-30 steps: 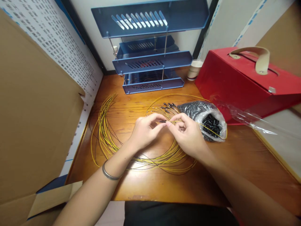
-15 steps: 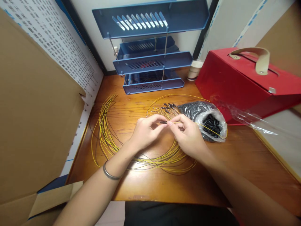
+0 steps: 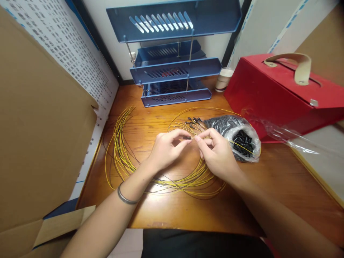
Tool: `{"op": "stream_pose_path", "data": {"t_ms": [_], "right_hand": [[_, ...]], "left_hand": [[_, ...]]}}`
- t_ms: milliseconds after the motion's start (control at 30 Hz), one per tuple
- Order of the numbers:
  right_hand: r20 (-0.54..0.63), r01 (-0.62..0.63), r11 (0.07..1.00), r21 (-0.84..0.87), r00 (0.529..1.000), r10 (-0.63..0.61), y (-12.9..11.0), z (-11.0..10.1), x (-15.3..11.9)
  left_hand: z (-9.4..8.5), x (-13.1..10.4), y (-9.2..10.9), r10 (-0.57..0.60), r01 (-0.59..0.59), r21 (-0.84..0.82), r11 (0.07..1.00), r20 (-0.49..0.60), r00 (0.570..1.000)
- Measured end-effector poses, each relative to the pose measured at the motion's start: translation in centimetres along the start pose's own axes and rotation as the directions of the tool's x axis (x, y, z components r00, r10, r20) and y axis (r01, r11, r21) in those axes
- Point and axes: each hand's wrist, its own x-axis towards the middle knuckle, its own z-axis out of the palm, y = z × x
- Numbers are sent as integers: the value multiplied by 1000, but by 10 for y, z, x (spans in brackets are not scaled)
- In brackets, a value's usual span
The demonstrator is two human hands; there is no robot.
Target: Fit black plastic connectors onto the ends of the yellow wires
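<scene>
Between its thumb and fingertips my left hand (image 3: 168, 148) pinches a small black sleeve (image 3: 186, 137). A thin yellow wire (image 3: 194, 137) runs from that sleeve to my right hand (image 3: 216, 150), which grips it between thumb and index finger. Beneath and around both hands spreads a loose bundle of yellow and dark wires (image 3: 120, 143). Several wire ends just beyond my fingers carry black sleeves (image 3: 194, 122); others look bare. Right of my right hand lies an open plastic bag (image 3: 227, 125) full of small black sleeves (image 3: 243, 141).
A blue tiered tray (image 3: 176, 98) stands at the back, with a paper cup (image 3: 223, 79) beside it. The red box (image 3: 268, 93) with a beige handle is at the right. Cardboard (image 3: 40, 125) rises along the left of the wooden table (image 3: 166, 215).
My right hand has slid slightly right along the wire, so a short stretch of it now shows between my hands. My left hand stays nearly in place with the black sleeve.
</scene>
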Motion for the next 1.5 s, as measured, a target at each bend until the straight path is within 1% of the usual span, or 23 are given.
{"op": "stream_pose_path", "data": {"t_ms": [133, 333, 467, 567, 700, 867, 967, 1067, 1200, 1300, 1433, 1500], "right_hand": [[10, -7, 1000, 9, 1000, 7, 1, 1, 0], [46, -16, 1000, -20, 999, 17, -3, 3, -1], [-7, 0, 999, -40, 1000, 0, -2, 2, 0], [-54, 12, 999, -37, 998, -14, 0, 0, 2], [-85, 21, 998, -54, 996, -26, 1, -2, 4], [-120, 42, 994, -99, 991, -54, -2, -2, 3], [-77, 43, 996, -76, 996, -49, -2, -1, 2], [-18, 57, 998, 0, 998, -57, 0, 0, 1], [-24, 66, 996, 57, 998, -65, 3, 1, 1], [-33, 74, 997, 38, 997, -72, 3, 1, 3], [-48, 67, 998, 5, 997, -67, 4, 0, 3], [-53, 61, 998, 4, 997, -61, 5, 0, 3]], "left_hand": [[0, -1, 0, 0, 0, 14, 1000, 4, 1000], [0, -1, 3, 9, -9, 8, 1000, 47, 999], [2, -2, 2, -43, 45, -37, 998, 41, 998], [3, -2, 1, -79, 79, -61, 995, 8, 997], [3, -1, 0, -57, 56, -22, 998, -37, 998], [3, -1, 1, -24, 25, 9, 1000, -65, 998], [3, -1, 2, -17, 16, -34, 999, -53, 998], [3, -1, 3, -30, 28, -70, 997, -37, 999], [3, 0, 4, -46, 44, -38, 998, -42, 998], [2, 0, 3, -61, 60, -13, 998, -44, 997], [0, 1, 1, -119, 119, -8, 993, -57, 991], [-2, 1, 1, -129, 130, 2, 992, -61, 990]]}}
